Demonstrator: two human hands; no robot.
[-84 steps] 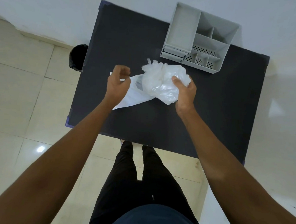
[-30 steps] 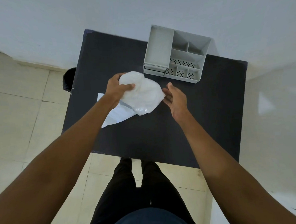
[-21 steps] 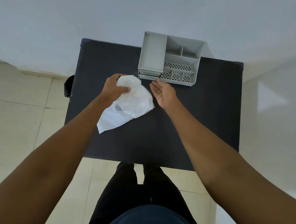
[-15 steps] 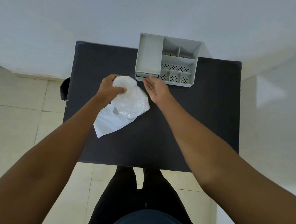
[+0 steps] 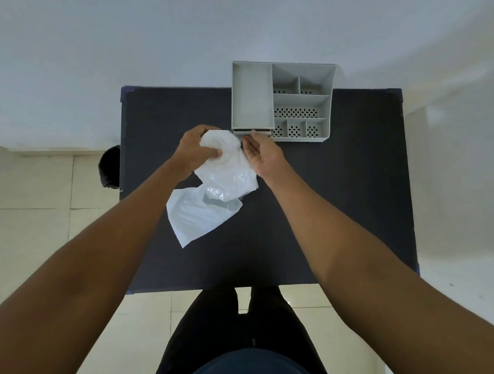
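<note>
While standing at the near edge of the dark table (image 5: 342, 210), reaching with both arms over its middle. Against the far edge, right of centre: grey compartment organiser (image 5: 252, 99), upright and open at the top, with perforated walls in the smaller cells and a shallow drawer (image 5: 252, 132) at the near left corner. Beyond the left edge, on the tiled floor: black bin (image 5: 110, 166), partly hidden by the table. A little left of the table's middle: white plastic bag (image 5: 225, 176), bunched at the top and held up, draped at the bottom onto a flatter white plastic sheet (image 5: 195, 219) lying on the table; whether one piece or two, cannot tell. Round the crumpled top of the bag: left hand (image 5: 193, 149), clenched, fingers (image 5: 199, 130) curled over the plastic, thumb pressed into its front. Just beside the bag on its right: right hand (image 5: 264, 154), palm turned toward the bag, fingers nearly straight and released, gripping nothing, tips touching the drawer front. Bag top between the two hands, just beside the organiser's near left corner.
</note>
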